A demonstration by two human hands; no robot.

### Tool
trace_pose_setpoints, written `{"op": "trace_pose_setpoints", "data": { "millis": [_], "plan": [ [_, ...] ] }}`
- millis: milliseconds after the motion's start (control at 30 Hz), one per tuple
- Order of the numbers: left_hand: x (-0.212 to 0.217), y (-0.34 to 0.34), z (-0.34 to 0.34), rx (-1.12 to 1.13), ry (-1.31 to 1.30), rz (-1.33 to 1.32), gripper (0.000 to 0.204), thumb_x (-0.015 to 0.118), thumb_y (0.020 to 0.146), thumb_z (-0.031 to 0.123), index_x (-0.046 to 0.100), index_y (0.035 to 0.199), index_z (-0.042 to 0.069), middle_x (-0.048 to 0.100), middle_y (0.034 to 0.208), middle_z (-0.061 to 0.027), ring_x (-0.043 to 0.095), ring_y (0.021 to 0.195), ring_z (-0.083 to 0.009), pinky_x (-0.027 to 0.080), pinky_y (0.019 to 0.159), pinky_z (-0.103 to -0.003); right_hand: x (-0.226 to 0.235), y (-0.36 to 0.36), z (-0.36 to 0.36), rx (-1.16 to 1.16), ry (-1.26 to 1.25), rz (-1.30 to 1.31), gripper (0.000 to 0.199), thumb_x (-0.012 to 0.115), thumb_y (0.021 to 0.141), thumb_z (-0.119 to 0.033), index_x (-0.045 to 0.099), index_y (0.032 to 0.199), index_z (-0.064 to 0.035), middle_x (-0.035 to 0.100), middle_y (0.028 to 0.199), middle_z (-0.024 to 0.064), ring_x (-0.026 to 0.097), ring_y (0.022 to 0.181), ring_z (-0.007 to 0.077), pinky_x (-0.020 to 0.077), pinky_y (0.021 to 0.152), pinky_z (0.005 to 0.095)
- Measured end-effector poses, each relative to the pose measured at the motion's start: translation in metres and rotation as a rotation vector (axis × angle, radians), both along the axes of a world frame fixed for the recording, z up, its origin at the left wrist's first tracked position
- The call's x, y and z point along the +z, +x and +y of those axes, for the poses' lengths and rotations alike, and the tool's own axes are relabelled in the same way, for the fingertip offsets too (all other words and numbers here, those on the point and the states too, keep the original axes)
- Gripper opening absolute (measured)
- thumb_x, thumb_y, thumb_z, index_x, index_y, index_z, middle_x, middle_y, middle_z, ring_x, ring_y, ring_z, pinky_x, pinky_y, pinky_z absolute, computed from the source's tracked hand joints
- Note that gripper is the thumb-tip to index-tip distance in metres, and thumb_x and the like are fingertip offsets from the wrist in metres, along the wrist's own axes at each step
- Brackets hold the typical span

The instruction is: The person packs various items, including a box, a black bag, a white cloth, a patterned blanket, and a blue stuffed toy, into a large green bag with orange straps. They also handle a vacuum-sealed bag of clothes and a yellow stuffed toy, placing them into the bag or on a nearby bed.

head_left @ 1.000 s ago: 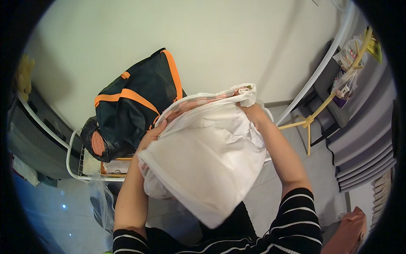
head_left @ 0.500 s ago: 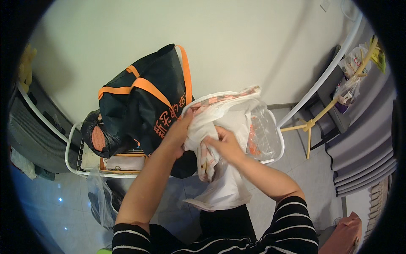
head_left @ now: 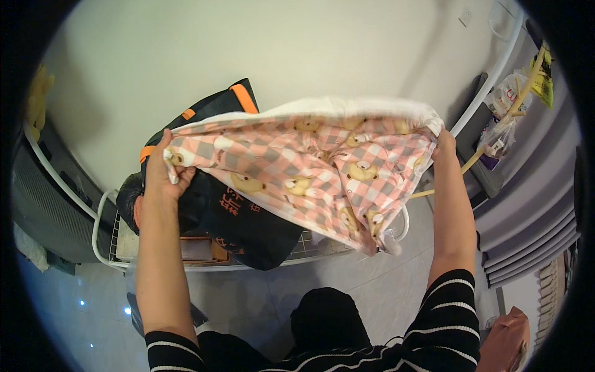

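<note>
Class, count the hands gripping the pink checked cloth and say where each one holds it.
2. The left hand grips the pink checked cloth at its left corner, over the black bag; the right hand grips its right corner. No other hands show.

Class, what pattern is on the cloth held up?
Pink-and-grey checks with bears on the cloth, head view.

Striped sleeves, bare forearms

Both arms wear black sleeves with thin white stripes, pushed up above the elbows; the forearms and hands (head_left: 162, 177) are bare, with no watch, ring or glove showing.
</note>
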State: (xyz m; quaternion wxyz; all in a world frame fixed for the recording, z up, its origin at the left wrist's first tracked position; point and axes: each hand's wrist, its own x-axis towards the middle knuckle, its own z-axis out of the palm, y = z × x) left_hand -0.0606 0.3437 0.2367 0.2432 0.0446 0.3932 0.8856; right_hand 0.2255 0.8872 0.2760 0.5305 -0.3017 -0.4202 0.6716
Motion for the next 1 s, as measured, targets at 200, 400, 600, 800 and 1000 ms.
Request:
{"op": "trace_pose_setpoints", "data": {
  "millis": [200,400,600,800,1000],
  "plan": [
    [0.014,0.006,-0.012,0.038,-0.118,0.082,0.030,0.064,0.084,0.039,0.060,0.086,0.010,0.064,0.071,-0.0019,0.062,0.056,-0.0115,0.052,0.049,-0.024,0.053,-0.007,-0.026,0.088,0.107,-0.155,0.025,0.041,0.095,-0.014,0.056,0.108,0.0016,0.063,0.096,0.0143,0.065,0.082,0.0270,0.0572,0.069,0.0426],
    [0.002,-0.002,-0.020,-0.018,-0.154,0.151,0.027,0.066,0.083,0.034,0.060,0.088,0.008,0.065,0.072,-0.0017,0.061,0.054,-0.0117,0.050,0.045,-0.022,0.103,-0.035,-0.044,0.135,0.261,-0.162,0.027,0.045,0.095,-0.019,0.057,0.106,0.0019,0.064,0.093,0.0126,0.064,0.078,0.0253,0.0557,0.069,0.0402],
    [-0.006,-0.001,-0.026,0.114,-0.181,0.217,0.021,0.064,0.086,0.026,0.060,0.096,0.009,0.064,0.084,-0.0032,0.063,0.073,-0.0137,0.052,0.059,-0.026,0.136,-0.052,-0.078,-0.290,0.308,-0.064,0.032,0.055,0.090,-0.020,0.054,0.102,0.0099,0.061,0.095,0.0185,0.063,0.082,0.0285,0.0526,0.066,0.0384],
    [-0.005,-0.021,-0.039,0.032,0.109,0.143,0.031,0.054,0.092,0.032,0.057,0.107,0.005,0.062,0.101,-0.0086,0.062,0.084,-0.0210,0.053,0.074,-0.032,0.095,-0.034,0.007,-0.101,0.306,-0.105,0.021,0.058,0.083,-0.019,0.061,0.086,0.0023,0.063,0.085,0.0132,0.063,0.077,0.0248,0.0512,0.059,0.0405],
    [0.006,-0.012,-0.065,0.093,0.023,0.102,0.034,0.050,0.094,0.035,0.057,0.104,0.003,0.063,0.098,-0.0124,0.062,0.088,-0.0248,0.052,0.077,-0.037,-0.007,-0.060,-0.131,0.731,0.399,-1.165,0.035,0.061,0.082,-0.023,0.058,0.109,-0.0011,0.061,0.086,0.0105,0.058,0.075,0.0159,0.0473,0.062,0.0313]
  ]
}}
